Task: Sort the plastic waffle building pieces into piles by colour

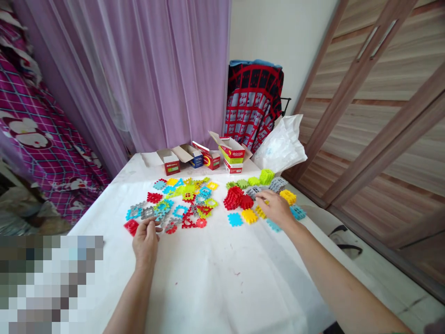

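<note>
Colourful toothed plastic pieces lie on the white-covered table. On the left is a mixed spread with a lime-green piece (pixel 188 189), a blue frame (pixel 180 211) and red pieces (pixel 154 198). My left hand (pixel 146 236) is at its near left edge, fingers curled by a grey piece (pixel 148 212); whether it grips anything is unclear. On the right, pieces stand in colour groups: a red pile (pixel 233 198), a green stack (pixel 266 176), yellow pieces (pixel 288 197) and a blue square (pixel 235 219). My right hand (pixel 274 208) reaches over grey pieces (pixel 253 192), fingertips close together; their contact is hard to see.
Open cardboard boxes, among them a red one (pixel 171 167), a blue one (pixel 197 159) and a green-red one (pixel 232 150), line the table's back. A white plastic bag (pixel 281 144) stands at the back right. Wooden wardrobe doors (pixel 378 106) rise on the right.
</note>
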`<move>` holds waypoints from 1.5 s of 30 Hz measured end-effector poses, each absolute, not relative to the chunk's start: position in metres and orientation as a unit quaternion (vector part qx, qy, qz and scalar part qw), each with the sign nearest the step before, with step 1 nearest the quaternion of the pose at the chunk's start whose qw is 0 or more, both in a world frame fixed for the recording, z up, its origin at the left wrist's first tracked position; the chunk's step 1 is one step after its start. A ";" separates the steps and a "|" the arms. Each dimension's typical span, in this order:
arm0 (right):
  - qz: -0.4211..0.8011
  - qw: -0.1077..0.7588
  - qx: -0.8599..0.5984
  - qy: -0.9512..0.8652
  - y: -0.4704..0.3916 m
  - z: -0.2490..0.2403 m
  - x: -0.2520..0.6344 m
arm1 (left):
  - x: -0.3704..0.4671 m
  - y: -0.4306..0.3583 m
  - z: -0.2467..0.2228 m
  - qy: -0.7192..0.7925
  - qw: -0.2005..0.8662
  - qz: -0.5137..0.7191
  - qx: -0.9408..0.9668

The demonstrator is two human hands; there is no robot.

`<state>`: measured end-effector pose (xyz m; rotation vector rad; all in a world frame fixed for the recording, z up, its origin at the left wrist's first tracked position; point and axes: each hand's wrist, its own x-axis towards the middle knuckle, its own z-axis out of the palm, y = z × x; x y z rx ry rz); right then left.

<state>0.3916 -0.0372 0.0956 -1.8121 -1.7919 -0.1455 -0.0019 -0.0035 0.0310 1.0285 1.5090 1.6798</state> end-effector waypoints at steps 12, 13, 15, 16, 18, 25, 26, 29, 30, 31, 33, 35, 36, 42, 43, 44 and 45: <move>0.078 0.342 -0.556 -0.753 -0.023 0.038 0.228 | -0.001 -0.005 0.030 0.567 0.351 0.642 0.379; 0.080 0.353 -0.551 -0.752 -0.024 0.031 0.223 | -0.001 -0.005 0.029 0.566 0.351 0.642 0.380; 0.083 0.375 -0.537 -0.751 -0.025 0.020 0.217 | -0.002 -0.004 0.027 0.565 0.350 0.640 0.385; 0.085 0.386 -0.529 -0.751 -0.026 0.015 0.215 | -0.002 -0.004 0.026 0.565 0.350 0.637 0.391; 0.092 0.410 -0.516 -0.747 -0.026 0.008 0.216 | -0.002 -0.003 0.023 0.571 0.347 0.625 0.404; 0.179 0.467 -0.553 -0.666 -0.019 0.008 0.223 | -0.001 -0.009 0.012 0.607 0.291 0.478 0.564; 0.192 0.469 -0.556 -0.658 -0.019 0.010 0.224 | -0.001 -0.009 0.010 0.610 0.280 0.460 0.581; 0.220 0.477 -0.556 -0.644 -0.019 0.013 0.224 | -0.001 -0.010 0.006 0.612 0.269 0.450 0.592; 0.228 0.479 -0.555 -0.641 -0.019 0.014 0.224 | -0.001 -0.010 0.005 0.611 0.271 0.456 0.588; 0.235 0.480 -0.554 -0.639 -0.020 0.015 0.224 | -0.001 -0.009 0.003 0.610 0.273 0.463 0.582; 0.247 0.482 -0.552 -0.634 -0.020 0.016 0.224 | -0.002 -0.008 0.002 0.620 0.252 0.490 0.559; 0.256 0.482 -0.550 -0.632 -0.020 0.016 0.224 | -0.003 -0.006 0.001 0.629 0.187 0.522 0.545; 0.260 0.480 -0.549 -0.633 -0.019 0.016 0.224 | -0.003 -0.005 0.000 0.629 0.143 0.531 0.549; 0.264 0.469 -0.547 -0.641 -0.018 0.015 0.224 | -0.004 0.006 -0.006 0.654 -0.015 0.448 0.609; 0.263 0.467 -0.547 -0.643 -0.019 0.015 0.224 | -0.004 0.008 -0.006 0.662 -0.018 0.430 0.614; 0.262 0.464 -0.547 -0.645 -0.019 0.015 0.224 | -0.004 0.010 -0.007 0.667 -0.019 0.413 0.620; 0.260 0.462 -0.548 -0.647 -0.019 0.015 0.223 | -0.005 0.011 -0.006 0.672 -0.018 0.396 0.625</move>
